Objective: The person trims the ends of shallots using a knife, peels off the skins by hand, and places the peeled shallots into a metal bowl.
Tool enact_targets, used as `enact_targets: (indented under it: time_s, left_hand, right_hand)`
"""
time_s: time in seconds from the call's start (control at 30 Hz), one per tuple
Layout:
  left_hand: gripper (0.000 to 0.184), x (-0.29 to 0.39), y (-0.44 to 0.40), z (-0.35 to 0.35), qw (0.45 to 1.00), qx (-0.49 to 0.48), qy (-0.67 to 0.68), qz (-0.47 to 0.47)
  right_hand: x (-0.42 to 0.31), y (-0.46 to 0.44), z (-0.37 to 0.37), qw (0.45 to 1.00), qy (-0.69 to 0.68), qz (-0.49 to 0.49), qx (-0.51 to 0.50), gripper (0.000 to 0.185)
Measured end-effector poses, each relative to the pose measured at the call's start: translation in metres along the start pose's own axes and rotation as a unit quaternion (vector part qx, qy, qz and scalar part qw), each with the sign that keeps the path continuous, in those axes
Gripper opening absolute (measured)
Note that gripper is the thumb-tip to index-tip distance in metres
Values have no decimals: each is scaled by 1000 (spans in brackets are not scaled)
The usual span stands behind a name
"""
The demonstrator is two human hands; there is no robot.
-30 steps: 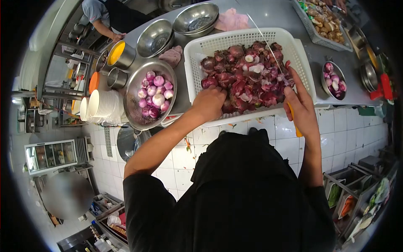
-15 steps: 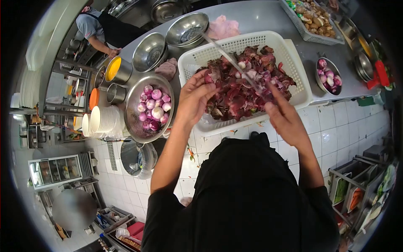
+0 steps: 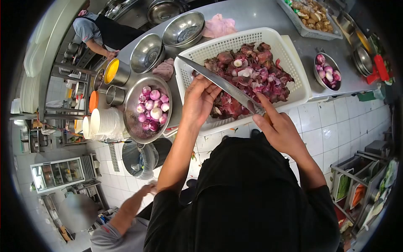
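My right hand [image 3: 279,130] grips a large knife [image 3: 218,82] by its handle, with the blade pointing up and left across the front left of a white basket [image 3: 300,80]. Under the blade, my left hand [image 3: 199,101] is raised over the basket's left front edge with curled fingers; the blade hides what they hold. Red onions and loose purple skins [image 3: 256,67] fill much of the basket. To the left, a steel colander [image 3: 134,88] holds several peeled purple and white onions [image 3: 154,105].
Steel bowls [image 3: 147,52], pink cloths [image 3: 220,26] and stacked white bowls [image 3: 100,122] are on the counter. A bowl of onions [image 3: 328,72] and a mushroom basket [image 3: 312,19] sit right. One person [image 3: 94,33] is at upper left; another [image 3: 121,222] is at lower left.
My left hand has risen from the basket's contents. The knife has swung from over the basket's right side to its left front, above that hand. Another person's arm has appeared at lower left.
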State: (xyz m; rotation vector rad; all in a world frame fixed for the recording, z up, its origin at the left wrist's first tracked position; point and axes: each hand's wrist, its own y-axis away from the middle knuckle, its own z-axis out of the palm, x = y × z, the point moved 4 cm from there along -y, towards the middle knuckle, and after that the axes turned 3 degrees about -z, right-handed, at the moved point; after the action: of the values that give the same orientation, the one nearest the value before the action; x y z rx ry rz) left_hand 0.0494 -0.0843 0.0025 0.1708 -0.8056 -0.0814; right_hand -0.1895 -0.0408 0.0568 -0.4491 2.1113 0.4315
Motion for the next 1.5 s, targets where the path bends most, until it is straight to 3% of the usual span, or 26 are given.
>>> enact_targets:
  time_s: [0.2, 0.5, 0.73, 0.8, 0.87, 0.97, 1.1, 1.5]
  left_hand:
    - [20, 3, 3, 7, 998, 41, -35, 24]
    - [25, -8, 17, 13, 991, 44, -63, 111]
    - [45, -31, 26, 10, 991, 31, -98, 91]
    - [42, -25, 29, 8, 996, 1, -68, 63]
    - [43, -18, 30, 4, 998, -24, -50, 42]
    - [43, -14, 30, 7, 999, -34, -8, 17]
    - [40, -16, 31, 9, 997, 7, -69, 40]
    - [32, -6, 39, 2, 994, -41, 101, -11]
  right_hand:
    - [-1, 2, 1, 999, 35, -4, -18, 61]
    - [-12, -19, 23, 987, 72, -129, 67, 60]
    - [-17, -62, 28, 987, -6, -140, 75, 59]
    - [-12, -68, 26, 989, -123, -79, 20, 59]
    - [-10, -71, 24, 950, -295, 36, -97, 59]
    - [-22, -68, 20, 941, -315, 52, -109, 59]
    - [-19, -69, 20, 945, -308, 38, -108, 58]
    - [-1, -74, 12, 946, -308, 67, -76, 54]
